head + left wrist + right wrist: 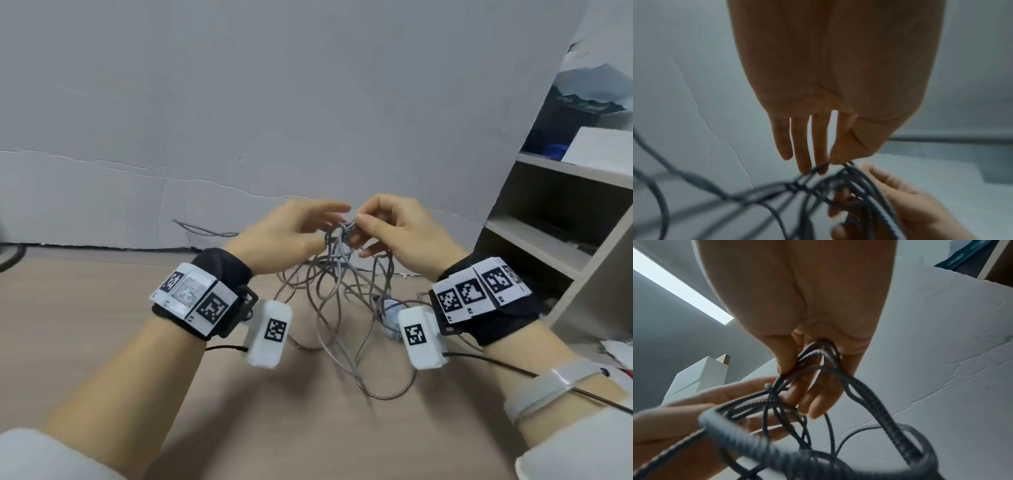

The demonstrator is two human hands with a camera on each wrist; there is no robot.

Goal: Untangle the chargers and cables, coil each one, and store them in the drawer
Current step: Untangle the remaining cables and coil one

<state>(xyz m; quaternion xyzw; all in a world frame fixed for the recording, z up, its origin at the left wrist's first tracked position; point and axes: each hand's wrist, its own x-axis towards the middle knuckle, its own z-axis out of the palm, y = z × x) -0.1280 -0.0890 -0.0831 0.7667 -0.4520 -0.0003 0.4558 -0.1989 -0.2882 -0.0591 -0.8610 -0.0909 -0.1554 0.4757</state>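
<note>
Grey braided cables (pixel 342 274), one snarl, lifted above the desk (pixel 102 325). Right hand (pixel 394 233) pinches the knot's top strands; left hand (pixel 291 236), fingers straight, touches it. Best tease loops loose, feed one end back; pulling likely tightens it.

Both hands raised, fingertips meeting
Left hand (pixel 291 233) has straight fingers; right hand (pixel 394 233) curls, pinching.
</note>
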